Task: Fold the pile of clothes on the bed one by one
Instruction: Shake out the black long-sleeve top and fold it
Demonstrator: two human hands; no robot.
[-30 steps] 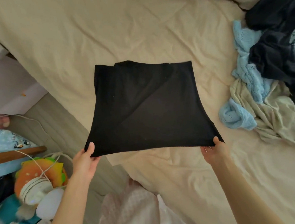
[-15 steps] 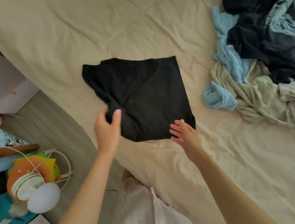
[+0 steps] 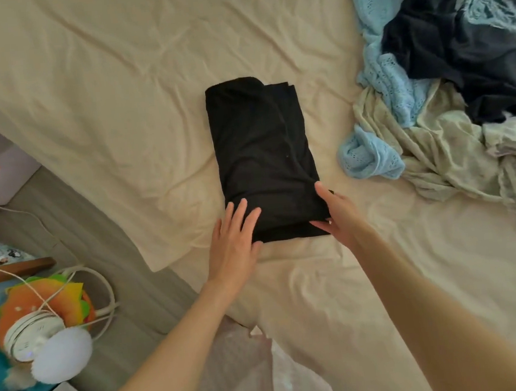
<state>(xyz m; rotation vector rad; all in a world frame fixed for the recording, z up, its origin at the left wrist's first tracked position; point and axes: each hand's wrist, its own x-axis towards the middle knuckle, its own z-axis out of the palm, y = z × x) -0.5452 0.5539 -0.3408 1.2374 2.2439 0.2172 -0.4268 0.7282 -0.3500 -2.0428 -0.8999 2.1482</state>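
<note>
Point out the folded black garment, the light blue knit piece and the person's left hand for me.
Folded black garment (image 3: 262,157): head view, middle of its top layer.
Light blue knit piece (image 3: 369,157): head view, bunched lower end.
Left hand (image 3: 233,244): head view, back of the hand.

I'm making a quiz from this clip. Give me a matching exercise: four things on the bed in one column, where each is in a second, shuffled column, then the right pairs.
Things:
1. black garment
2. left hand
3. light blue knit
4. dark navy clothes

Places:
A. top right of the pile
B. flat on the black garment's near left corner
C. folded, mid-bed
D. pile's edge nearest the black garment

Pairs: 1-C, 2-B, 3-D, 4-A
</note>
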